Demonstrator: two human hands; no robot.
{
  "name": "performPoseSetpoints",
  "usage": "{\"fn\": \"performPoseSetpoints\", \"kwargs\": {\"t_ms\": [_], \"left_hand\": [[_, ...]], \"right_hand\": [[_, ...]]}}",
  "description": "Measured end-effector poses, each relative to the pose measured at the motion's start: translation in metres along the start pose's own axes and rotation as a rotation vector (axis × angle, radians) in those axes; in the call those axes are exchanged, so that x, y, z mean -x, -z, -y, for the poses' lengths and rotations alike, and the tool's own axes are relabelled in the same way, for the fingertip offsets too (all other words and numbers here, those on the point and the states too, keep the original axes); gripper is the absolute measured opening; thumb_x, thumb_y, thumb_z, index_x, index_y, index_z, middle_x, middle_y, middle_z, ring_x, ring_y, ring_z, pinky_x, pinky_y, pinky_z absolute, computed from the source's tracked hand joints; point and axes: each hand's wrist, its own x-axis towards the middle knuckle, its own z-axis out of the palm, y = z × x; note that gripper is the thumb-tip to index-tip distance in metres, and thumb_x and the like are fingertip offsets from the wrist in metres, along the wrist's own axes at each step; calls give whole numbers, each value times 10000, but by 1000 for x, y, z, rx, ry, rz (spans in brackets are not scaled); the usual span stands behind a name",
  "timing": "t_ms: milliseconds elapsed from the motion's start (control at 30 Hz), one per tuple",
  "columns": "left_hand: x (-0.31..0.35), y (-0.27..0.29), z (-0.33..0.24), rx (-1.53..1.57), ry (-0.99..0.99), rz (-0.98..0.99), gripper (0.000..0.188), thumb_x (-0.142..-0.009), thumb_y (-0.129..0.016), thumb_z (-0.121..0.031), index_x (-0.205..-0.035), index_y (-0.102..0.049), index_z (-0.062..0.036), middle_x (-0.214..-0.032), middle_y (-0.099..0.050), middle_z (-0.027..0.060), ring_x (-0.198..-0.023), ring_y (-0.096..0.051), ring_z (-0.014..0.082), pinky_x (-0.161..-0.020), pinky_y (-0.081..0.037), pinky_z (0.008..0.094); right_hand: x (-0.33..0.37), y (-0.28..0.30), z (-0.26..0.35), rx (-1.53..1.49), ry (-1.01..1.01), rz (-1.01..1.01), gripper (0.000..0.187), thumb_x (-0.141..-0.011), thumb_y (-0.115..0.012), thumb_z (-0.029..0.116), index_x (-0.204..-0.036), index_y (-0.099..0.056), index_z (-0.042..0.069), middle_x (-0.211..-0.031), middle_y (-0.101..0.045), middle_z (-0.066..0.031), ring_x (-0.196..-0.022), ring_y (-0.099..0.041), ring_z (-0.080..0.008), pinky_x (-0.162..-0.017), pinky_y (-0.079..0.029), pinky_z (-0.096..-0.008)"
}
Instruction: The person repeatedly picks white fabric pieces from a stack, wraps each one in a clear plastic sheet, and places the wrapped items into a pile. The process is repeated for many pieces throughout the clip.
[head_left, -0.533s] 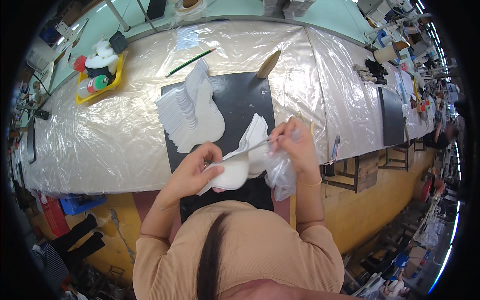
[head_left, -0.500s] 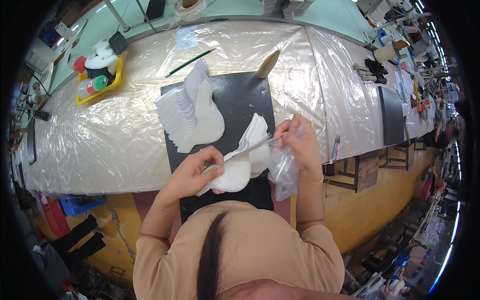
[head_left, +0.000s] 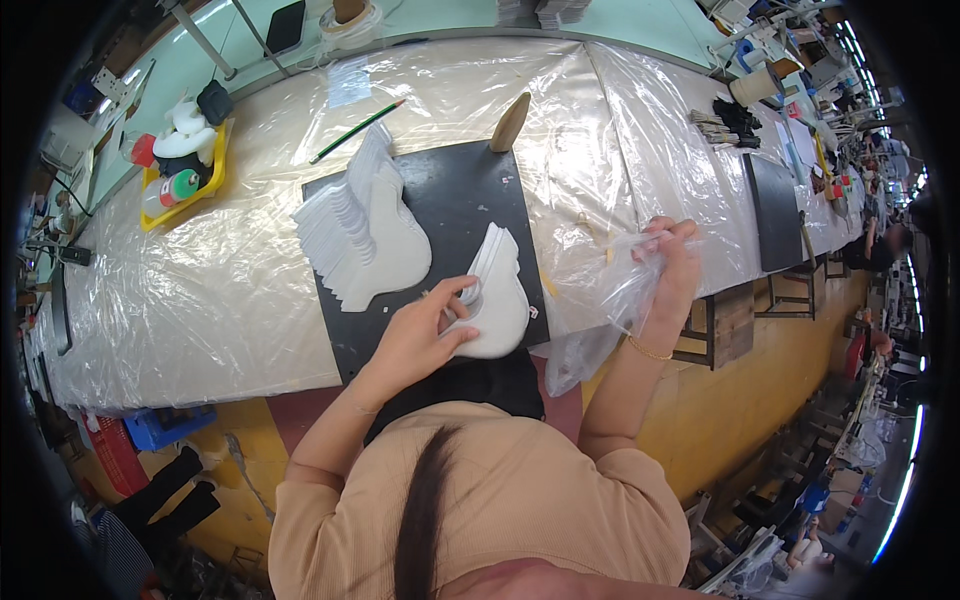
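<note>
Since the earlier frame, we noted, the left hand [head_left: 420, 335] had settled on the small white stack [head_left: 505, 315] and the right hand [head_left: 672, 265] had swung outward with the clear plastic [head_left: 620, 295]. At left, the large stack [head_left: 395, 245] lay fanned, untouched, on the black board [head_left: 450, 180]. Beside it, left fingers gripped the small white stack's edge. Farther right, closed fingers held the plastic. We judged the plastic cleared from the pieces; what remained, we could not tell.

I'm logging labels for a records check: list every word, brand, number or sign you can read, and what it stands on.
No text can be read.
Green-capped bottle: label too small.
Pale paper sheet: any writing too faint.
White pieces touched by the left hand: nothing readable.
</note>
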Motion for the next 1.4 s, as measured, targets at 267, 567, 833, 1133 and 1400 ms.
{"fn": "performPoseSetpoints", "kwargs": {"t_ms": [267, 567, 833, 1133, 1400], "left_hand": [[17, 24, 52, -688, -72, -860, 511, -651, -847, -186, -1038, -571, 0, -996, -555, 150, -945, -532, 341, -839, -445, 425], [37, 44, 79, -362, 134, -845, 262, -726, -811, -96, -876, -620, 1, -773, -546, 70, -596, -520, 152, -552, -434, 286], [42, 59, 55, 586, 314, -481, 193, -877, -692, -123, -938, -598, 35, -835, -662, 116, -667, -657, 167, -564, -528, 244], [27, 38, 43, 948, 122, -246, 193, -941, -600, -85, -1082, -589, 47, -910, -686, 146, -780, -699, 199, -701, -588, 278], [11, 13, 28, 768, -43, -285, 157, -951, -590, -91, -1045, -630, 29, -878, -675, 62, -813, -634, 117, -731, -514, 233]], "right_hand": [[15, -6, 1, 188, -58, -12, 183, -876, -651, 72, -901, -472, 105, -805, -562, -31, -616, -468, -81, -538, -434, -231], [26, -41, -13, 292, -157, 137, 203, -877, -714, 163, -945, -536, 92, -764, -599, 13, -599, -534, -49, -469, -390, -176], [60, -84, -45, 540, -20, 461, 168, -840, -738, 153, -897, -635, 33, -735, -623, -16, -702, -608, -111, -610, -461, -233], [94, -115, -77, 726, 194, 718, 354, -687, -836, 195, -933, -650, 22, -911, -653, -110, -822, -646, -257, -727, -503, -315], [90, -109, -71, 734, 99, 661, 384, -669, -857, 215, -911, -642, 9, -886, -660, -92, -800, -650, -210, -728, -501, -295]]}}
